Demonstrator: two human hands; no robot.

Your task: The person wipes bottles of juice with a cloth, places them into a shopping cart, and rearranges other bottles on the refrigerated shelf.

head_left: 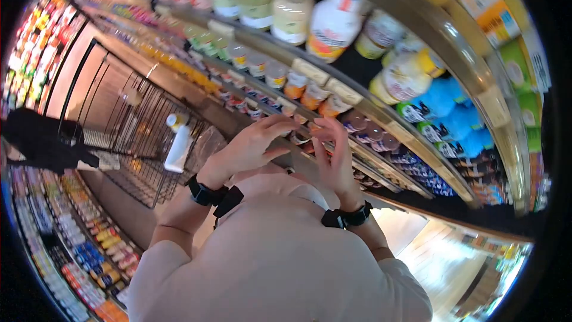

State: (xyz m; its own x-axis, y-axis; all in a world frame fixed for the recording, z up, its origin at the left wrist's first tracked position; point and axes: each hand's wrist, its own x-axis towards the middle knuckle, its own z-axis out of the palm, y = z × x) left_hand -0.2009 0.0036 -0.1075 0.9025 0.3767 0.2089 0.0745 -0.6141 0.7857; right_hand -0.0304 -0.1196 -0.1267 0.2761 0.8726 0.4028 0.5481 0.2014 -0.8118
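My left hand (pixel 250 146) is raised in front of my chest, its fingers spread and slightly curled, with nothing in it. Close beside it is my right hand (pixel 333 152), also with loosely bent fingers apart and holding nothing. The fingertips of the two hands are near each other; a small gap shows between them. Behind them are shelves with small orange-labelled cups (pixel 314 94) and dark purple-lidded cups (pixel 372 131). Neither hand visibly touches any product.
A wire shopping cart (pixel 134 113) stands to the left, holding a white bottle with a yellow cap (pixel 177 149). Large bottles (pixel 293 12) line the upper shelf, near a tilted yellow-capped bottle (pixel 405 77) and blue packs (pixel 441 116). Another stocked shelf (pixel 77 244) is at lower left.
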